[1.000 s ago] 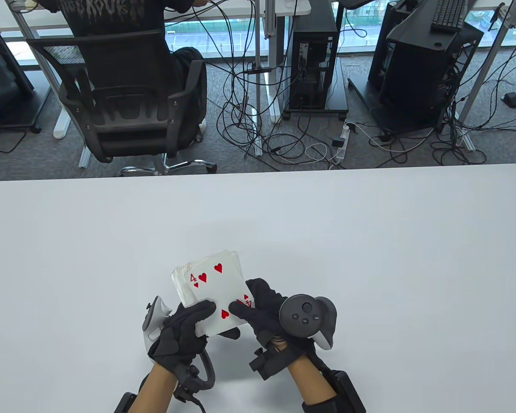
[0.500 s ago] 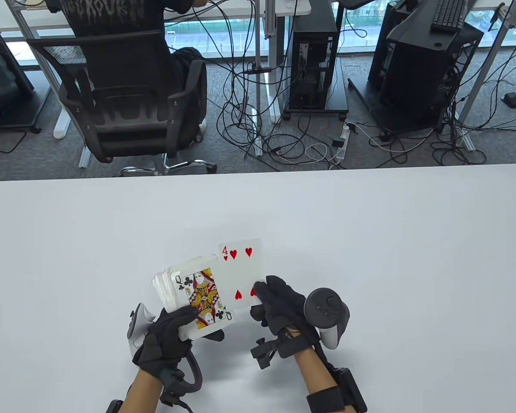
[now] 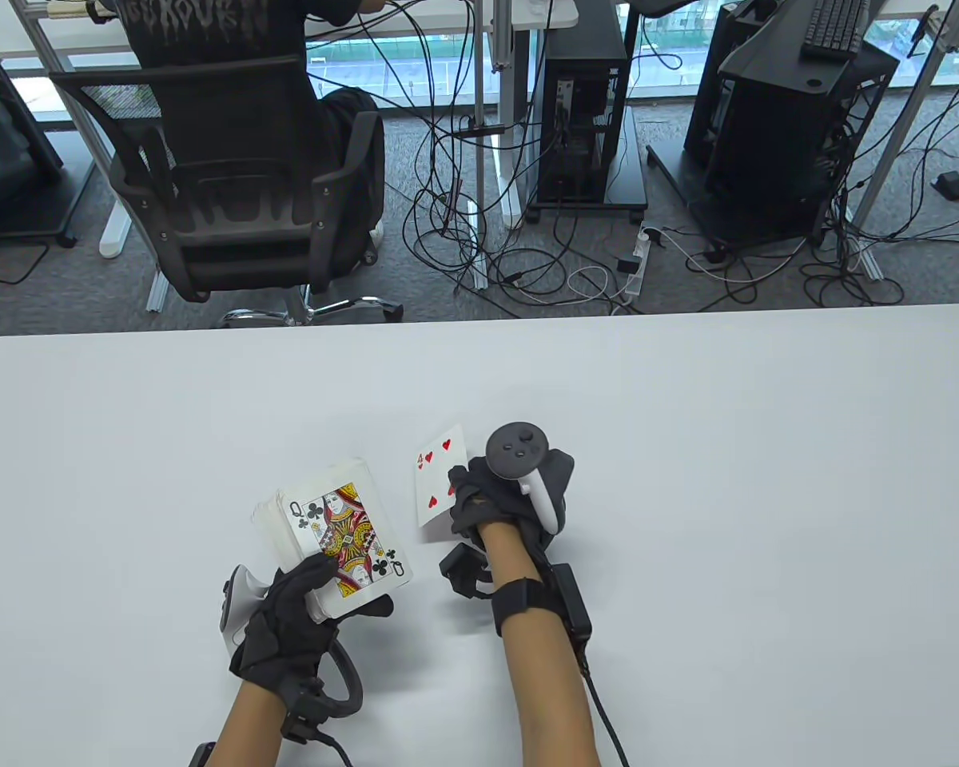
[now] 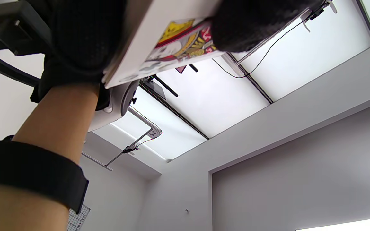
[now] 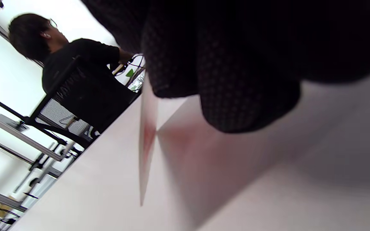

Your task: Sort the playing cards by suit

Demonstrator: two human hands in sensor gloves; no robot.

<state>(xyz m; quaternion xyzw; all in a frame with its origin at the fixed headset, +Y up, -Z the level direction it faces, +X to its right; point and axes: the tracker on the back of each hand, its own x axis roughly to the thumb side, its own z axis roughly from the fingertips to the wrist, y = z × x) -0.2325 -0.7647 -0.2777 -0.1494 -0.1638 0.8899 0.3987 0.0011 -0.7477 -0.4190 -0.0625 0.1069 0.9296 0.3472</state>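
Table view, left hand: thumb clamped over the deck, queen of clubs on top, near-left of the desk.
Table view, right hand: pinches the four of hearts, now carried farther from the deck.
Left wrist view: thumb pressing the queen.
Right wrist view: blurred; fingers above the card, edge-on.

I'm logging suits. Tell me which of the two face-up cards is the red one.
The four of hearts, pinched alone in the right hand. The other, the queen of clubs, is black-suited and tops the deck held in the left hand.
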